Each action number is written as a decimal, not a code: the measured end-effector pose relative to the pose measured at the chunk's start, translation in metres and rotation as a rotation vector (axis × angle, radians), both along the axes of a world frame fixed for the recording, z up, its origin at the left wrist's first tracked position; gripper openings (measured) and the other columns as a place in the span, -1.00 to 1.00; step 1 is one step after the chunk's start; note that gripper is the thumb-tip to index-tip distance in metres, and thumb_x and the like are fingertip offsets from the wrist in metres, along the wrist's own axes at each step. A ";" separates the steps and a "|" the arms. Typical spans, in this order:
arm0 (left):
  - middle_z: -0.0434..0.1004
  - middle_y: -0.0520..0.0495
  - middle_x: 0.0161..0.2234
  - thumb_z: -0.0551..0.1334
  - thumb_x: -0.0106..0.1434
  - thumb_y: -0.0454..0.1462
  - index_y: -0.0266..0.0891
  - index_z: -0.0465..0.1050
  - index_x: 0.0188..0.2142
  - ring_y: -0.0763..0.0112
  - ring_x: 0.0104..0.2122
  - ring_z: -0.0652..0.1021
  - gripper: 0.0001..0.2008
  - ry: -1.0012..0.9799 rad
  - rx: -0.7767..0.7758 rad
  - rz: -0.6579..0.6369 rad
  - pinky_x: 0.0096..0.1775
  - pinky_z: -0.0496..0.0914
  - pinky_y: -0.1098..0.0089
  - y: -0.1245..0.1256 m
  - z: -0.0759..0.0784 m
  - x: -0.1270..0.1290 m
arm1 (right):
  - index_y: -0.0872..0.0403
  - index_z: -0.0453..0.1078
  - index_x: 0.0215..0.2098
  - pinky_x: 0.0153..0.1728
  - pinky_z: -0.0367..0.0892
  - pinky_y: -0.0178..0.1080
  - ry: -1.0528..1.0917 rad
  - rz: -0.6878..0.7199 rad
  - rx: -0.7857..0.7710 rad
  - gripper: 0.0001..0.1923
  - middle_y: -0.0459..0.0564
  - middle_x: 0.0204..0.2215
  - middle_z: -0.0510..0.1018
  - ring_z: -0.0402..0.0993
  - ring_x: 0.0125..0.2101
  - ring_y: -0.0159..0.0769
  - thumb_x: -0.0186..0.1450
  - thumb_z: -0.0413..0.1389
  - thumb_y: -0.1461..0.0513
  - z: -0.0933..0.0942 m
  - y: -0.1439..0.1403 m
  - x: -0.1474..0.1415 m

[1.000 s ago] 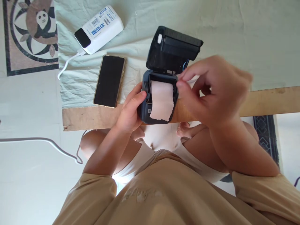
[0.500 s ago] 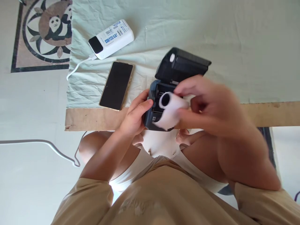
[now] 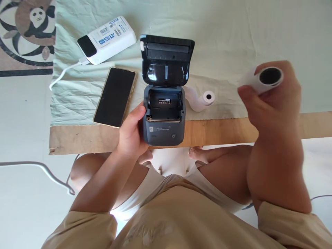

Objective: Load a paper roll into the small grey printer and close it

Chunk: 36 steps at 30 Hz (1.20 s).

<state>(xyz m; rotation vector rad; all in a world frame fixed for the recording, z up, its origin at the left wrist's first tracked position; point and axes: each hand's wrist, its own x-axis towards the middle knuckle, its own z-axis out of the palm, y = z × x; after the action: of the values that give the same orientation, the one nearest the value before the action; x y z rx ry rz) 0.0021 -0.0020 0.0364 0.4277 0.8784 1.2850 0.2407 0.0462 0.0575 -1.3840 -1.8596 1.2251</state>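
A small dark printer (image 3: 164, 119) stands on the board's front edge with its lid (image 3: 166, 58) swung open and its paper bay empty. My left hand (image 3: 131, 133) grips the printer's left side. My right hand (image 3: 272, 103) is raised at the right, holding a white paper roll (image 3: 264, 79) with its dark core facing me. A second white paper roll (image 3: 201, 100) lies on the cloth just right of the printer.
A black phone (image 3: 115, 97) lies face up left of the printer. A white power bank (image 3: 106, 39) with a white cable (image 3: 64, 71) sits behind it. A pale green cloth (image 3: 233, 38) covers a wooden board (image 3: 85, 138). My knees are below the board.
My right hand lifted the paper roll out of the printer and carried it off to the right. The printer's bay is now empty, and a second roll has come into sight beside it.
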 end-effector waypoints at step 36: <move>0.78 -0.06 -0.31 0.30 0.42 -0.07 -0.13 0.75 -0.25 0.07 -0.01 0.79 -0.72 0.197 -0.027 0.051 0.03 0.70 0.22 -0.003 -0.003 0.002 | -0.12 0.48 -0.06 -0.45 0.48 -0.30 0.667 -0.492 -0.270 -0.70 -0.10 -0.18 0.61 0.58 -0.23 -0.27 0.29 0.40 0.16 -0.019 -0.016 -0.015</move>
<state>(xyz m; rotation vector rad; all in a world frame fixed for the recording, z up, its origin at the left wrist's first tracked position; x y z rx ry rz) 0.0039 -0.0046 0.0332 0.5193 1.0769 1.2914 0.2262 0.0299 0.0384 -1.2442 -0.8667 1.4606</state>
